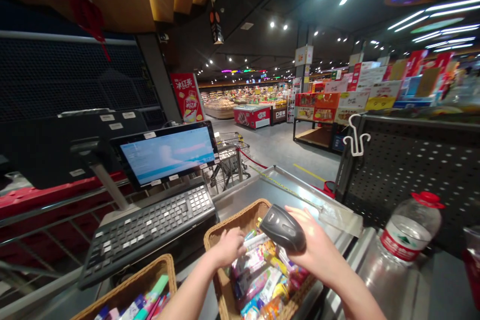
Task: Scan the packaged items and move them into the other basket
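My right hand (313, 242) is wrapped round a black handheld barcode scanner (283, 227), held above the right side of a wicker basket (212, 240). Small, brightly coloured snack packets (258, 272) fill this basket, some hidden under the scanner and my right hand. At the basket's left rim, my left hand (228, 246) reaches in with bent fingers. Its fingertips are at the packets, and whatever they pinch is hidden.
Left of the basket stand a keyboard (157, 225) and a lit monitor (168, 152). A second wicker basket (168, 270) holds colourful items at lower left. A large red-capped water bottle (410, 227) stands right, beside a black perforated panel (420, 160). The metal counter (243, 187) extends ahead.
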The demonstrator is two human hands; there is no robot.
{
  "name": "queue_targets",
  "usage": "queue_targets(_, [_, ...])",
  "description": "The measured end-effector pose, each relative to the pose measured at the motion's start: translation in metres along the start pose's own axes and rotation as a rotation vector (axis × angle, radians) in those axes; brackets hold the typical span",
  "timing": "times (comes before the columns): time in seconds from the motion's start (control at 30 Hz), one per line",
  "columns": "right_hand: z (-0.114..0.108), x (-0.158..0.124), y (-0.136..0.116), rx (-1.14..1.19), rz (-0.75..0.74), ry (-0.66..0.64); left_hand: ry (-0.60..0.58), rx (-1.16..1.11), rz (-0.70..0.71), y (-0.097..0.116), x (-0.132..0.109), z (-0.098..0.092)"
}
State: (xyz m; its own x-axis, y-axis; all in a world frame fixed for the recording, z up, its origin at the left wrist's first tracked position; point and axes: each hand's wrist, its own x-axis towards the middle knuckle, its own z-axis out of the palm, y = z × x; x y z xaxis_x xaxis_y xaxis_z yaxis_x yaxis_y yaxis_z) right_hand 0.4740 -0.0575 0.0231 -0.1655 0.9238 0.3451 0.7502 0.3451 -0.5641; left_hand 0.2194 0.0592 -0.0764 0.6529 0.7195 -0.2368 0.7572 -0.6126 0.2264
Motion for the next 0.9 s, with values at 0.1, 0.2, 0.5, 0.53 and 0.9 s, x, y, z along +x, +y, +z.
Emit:
queue_targets(0.1, [0.004,0.002,-0.001,-0.009,-0.004,0.014,0.126,0.006,-0.120,-0.011,-0.028,-0.032])
queue_targets(0.2, [0.010,0.006,-0.006,-0.017,-0.037,0.014,0.271,0.008,-0.162,-0.019,-0.058,-0.055])
queue_targets(0.5, [0.022,0.020,-0.037,-0.041,-0.151,0.004,0.372,-0.019,-0.181,-0.037,-0.132,-0.091])
queue_targets(0.53, [0.023,0.022,-0.041,-0.043,-0.164,-0.002,0.387,-0.021,-0.192,-0.040,-0.140,-0.094])
queue_targets(0.9, [0.047,0.038,-0.109,0.024,-0.263,-0.109,0.505,-0.010,-0.298,-0.063,-0.217,-0.111])
